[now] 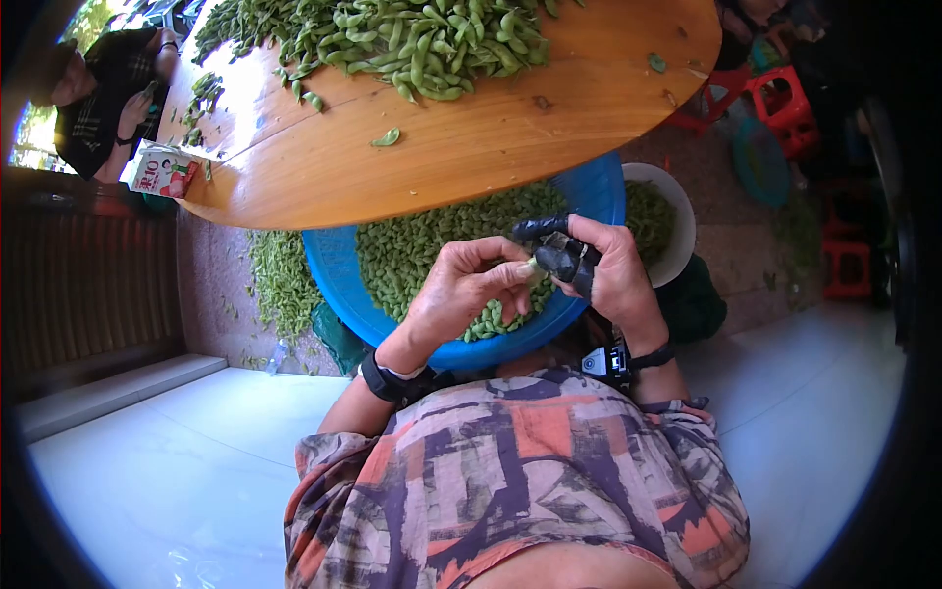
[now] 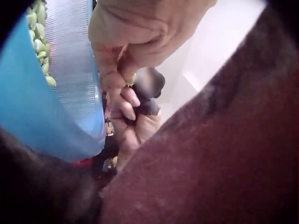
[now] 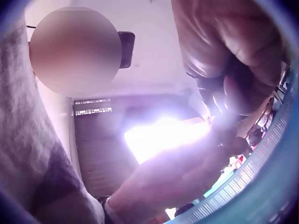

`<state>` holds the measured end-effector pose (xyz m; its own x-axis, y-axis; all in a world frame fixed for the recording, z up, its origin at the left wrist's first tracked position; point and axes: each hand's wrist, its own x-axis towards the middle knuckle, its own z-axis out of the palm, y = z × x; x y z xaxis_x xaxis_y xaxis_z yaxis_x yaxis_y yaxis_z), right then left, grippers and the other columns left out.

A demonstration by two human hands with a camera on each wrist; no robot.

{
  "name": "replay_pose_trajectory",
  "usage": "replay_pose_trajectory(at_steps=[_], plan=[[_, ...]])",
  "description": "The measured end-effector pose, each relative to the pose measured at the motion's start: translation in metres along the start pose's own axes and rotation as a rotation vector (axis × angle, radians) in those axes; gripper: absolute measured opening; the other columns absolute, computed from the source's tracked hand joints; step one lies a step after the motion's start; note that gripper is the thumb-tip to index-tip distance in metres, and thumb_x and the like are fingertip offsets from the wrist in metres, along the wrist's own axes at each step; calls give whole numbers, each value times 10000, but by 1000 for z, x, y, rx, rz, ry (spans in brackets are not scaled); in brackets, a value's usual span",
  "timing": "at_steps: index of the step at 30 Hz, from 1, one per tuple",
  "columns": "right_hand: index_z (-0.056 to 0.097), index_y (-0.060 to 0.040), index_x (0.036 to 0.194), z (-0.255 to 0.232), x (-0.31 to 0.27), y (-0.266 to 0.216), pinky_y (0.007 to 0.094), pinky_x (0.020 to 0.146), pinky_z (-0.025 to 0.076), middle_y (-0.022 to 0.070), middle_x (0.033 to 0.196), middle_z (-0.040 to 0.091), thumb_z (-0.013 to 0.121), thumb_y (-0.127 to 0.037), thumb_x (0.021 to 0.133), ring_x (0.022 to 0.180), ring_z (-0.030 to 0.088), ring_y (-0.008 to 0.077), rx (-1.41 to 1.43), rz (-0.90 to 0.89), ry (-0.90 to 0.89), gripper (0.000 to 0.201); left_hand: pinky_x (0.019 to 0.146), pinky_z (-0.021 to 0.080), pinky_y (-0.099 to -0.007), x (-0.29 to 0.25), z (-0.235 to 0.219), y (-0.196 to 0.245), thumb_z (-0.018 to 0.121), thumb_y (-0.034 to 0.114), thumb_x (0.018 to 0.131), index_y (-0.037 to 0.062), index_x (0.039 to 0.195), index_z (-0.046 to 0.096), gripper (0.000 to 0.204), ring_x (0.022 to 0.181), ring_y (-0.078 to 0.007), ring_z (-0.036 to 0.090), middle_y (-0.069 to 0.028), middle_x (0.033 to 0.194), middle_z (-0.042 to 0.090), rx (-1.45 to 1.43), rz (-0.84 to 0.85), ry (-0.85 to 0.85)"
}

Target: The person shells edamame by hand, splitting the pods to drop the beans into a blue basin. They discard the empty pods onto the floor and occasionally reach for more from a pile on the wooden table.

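Note:
In the head view my left hand (image 1: pixel 476 280) and right hand (image 1: pixel 616 270) meet above a blue basket (image 1: pixel 329 280). Black wrappings (image 1: pixel 559 261) cover the thumb and index finger of the right hand. Between the fingertips shows a small pale green bit of a bean pod (image 1: pixel 534 263), mostly hidden; the left thumb and fingers pinch it, and the wrapped right thumb and finger grip its other side. Shelled green beans (image 1: pixel 402 250) fill the basket below. From the left wrist, the left hand (image 2: pixel 140 32) appears close over the right fingers (image 2: pixel 128 105). Glare blurs the right wrist view.
A wooden table (image 1: pixel 442 162) stands ahead, bearing a heap of green pods (image 1: pixel 422 44) and a small carton (image 1: pixel 160 172). Empty pods (image 1: pixel 280 280) lie on the floor at left. A white bowl (image 1: pixel 682 231) sits right of the basket; red stools (image 1: pixel 785 108) stand farther off. Another person (image 1: pixel 113 98) is at far left.

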<state>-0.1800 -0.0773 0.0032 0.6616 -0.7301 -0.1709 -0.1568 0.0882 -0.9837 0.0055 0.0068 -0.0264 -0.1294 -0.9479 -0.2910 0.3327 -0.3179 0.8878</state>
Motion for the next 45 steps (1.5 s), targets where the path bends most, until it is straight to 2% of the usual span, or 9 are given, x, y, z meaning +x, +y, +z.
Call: replay_pose_trajectory(at_steps=[5,14,22,28,30,31,33,38,45], plan=[[681,-27,1098,1,3,15,172,481,345,-21,696,577,605,-43,886,568,497,10,612,165,-102,226,600,501,-249,-1,-2,5,631,157,943,-20,923,657,181,634,-125,614,-86,738,665,-189,-137,-36],[651,8,1041,35,4,18,358,671,483,148,763,557,628,52,706,717,599,338,-496,-569,292,339,630,450,-235,6,1,-20,504,87,948,8,1025,581,135,699,-97,558,-33,831,620,-414,-13,-32],[665,-7,1100,25,10,20,229,593,457,3,781,616,553,9,826,686,572,63,127,-72,187,296,536,385,-200,4,3,-11,461,58,898,36,1004,604,180,573,-63,471,-14,778,599,-269,-120,111],[645,17,1109,-12,-4,14,186,470,371,-24,707,574,611,-445,910,549,506,39,277,-99,386,505,736,475,-247,-9,-5,17,484,57,874,-18,1075,643,267,799,-105,593,-47,883,679,317,11,-85],[669,3,1031,-55,-13,24,254,500,433,16,719,617,586,-244,934,581,555,84,184,-69,599,278,848,521,-300,-10,-18,50,470,0,885,-33,1135,633,301,922,-132,652,-65,943,703,537,100,-178],[665,-12,1007,-82,-17,39,348,614,499,101,755,657,585,-50,842,662,642,201,-542,-212,692,188,848,526,-302,-11,-23,64,466,-34,875,-33,1132,638,309,927,-133,658,-75,961,705,522,175,-97],[637,17,1038,-94,-24,24,415,780,498,258,922,641,480,84,716,883,635,413,-887,-186,802,365,794,539,-309,0,-39,86,504,-73,849,-10,1071,665,281,866,-173,675,-94,922,705,727,406,144],[627,37,1047,-103,-34,28,421,798,494,254,911,633,435,95,667,889,635,415,-882,-137,806,429,695,534,-412,58,-97,128,595,-49,795,88,948,716,238,794,-300,633,-104,876,615,1571,859,364],[633,30,1016,-83,-27,22,388,762,496,229,852,630,467,84,669,814,631,378,-746,-165,689,389,726,514,-360,61,-108,124,634,20,838,82,996,695,180,830,-241,632,-74,947,612,1591,722,440]])
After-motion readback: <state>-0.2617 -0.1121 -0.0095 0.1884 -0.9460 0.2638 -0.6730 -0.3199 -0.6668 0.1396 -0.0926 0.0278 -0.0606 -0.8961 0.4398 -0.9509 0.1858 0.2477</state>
